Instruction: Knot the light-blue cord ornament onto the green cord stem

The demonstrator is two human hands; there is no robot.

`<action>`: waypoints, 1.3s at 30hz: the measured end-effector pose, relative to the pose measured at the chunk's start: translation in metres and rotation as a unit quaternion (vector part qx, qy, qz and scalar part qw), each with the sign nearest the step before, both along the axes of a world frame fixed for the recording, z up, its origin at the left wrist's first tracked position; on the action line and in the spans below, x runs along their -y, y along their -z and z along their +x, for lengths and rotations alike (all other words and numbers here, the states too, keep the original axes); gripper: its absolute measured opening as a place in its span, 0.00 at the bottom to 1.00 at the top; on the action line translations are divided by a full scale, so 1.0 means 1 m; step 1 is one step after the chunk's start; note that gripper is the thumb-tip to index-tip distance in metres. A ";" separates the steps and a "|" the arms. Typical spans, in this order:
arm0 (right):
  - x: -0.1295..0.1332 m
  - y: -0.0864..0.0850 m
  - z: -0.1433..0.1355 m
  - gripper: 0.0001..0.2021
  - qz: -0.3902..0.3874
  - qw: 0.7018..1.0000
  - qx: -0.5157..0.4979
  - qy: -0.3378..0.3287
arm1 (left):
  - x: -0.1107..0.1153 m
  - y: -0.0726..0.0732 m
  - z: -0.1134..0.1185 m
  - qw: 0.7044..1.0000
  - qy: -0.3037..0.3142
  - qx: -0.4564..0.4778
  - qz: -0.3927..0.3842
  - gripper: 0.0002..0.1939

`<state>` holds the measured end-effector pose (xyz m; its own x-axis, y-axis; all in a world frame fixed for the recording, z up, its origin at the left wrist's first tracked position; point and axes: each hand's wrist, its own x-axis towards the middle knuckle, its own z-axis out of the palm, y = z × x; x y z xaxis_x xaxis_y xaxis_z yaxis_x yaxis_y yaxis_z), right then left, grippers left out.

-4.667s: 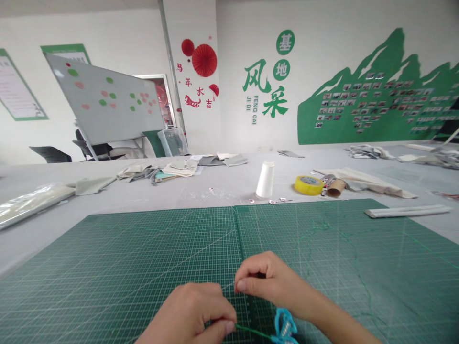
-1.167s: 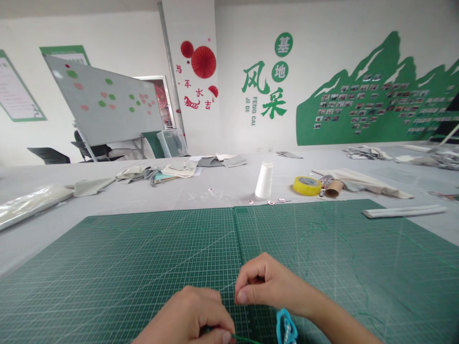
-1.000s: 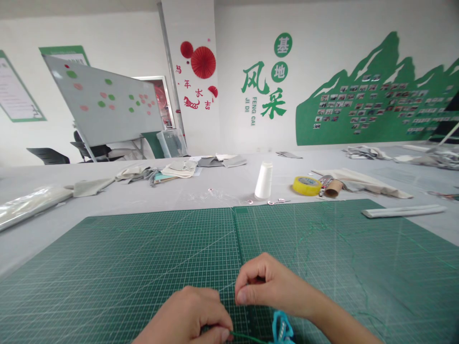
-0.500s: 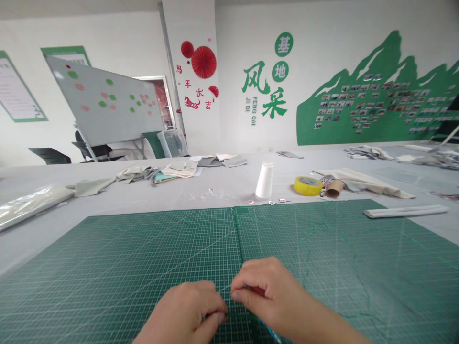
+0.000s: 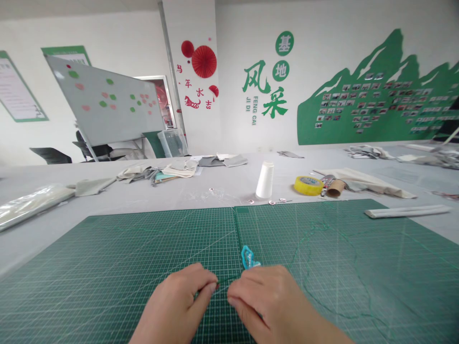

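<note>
- The left hand (image 5: pixel 175 301) pinches the green cord (image 5: pixel 228 278) between thumb and forefinger. A firm but light pinch near the tips should serve best, since so thin a strand could roll or slip.
- The right hand (image 5: pixel 276 296) has its fingers drawn together close by; what they grasp, if anything, is hidden, so I cannot tell.
- The short span of cord between the hands looks nearly straight. An even, gentle tension would likely stop it kinking; a sharp tug might distort the piece.
- It would help to angle the right knuckles away, as they block the view of where cord and piece meet.
- The blue piece (image 5: pixel 247 258) shows just beyond the right hand, over the mat (image 5: pixel 143 258) near its central seam. Whether it touches the mat is unclear.
- It looks small and lobed, with a bright blue rim and pale, bead-like dots inside; its lower part is covered.
</note>
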<state>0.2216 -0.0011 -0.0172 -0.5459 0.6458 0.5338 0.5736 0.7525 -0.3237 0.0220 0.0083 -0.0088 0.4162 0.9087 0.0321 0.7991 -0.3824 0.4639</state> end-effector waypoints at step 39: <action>-0.013 0.016 -0.003 0.10 -0.279 0.950 -0.139 0.024 | -0.001 -0.009 0.000 0.977 -0.027 0.209 -0.031 0.12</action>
<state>0.2185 0.0122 -0.0332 -0.3974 0.8910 0.2196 0.4367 0.3941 -0.8087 0.0216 0.0097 0.0003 0.3296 0.9348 0.1324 0.5531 -0.3049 0.7753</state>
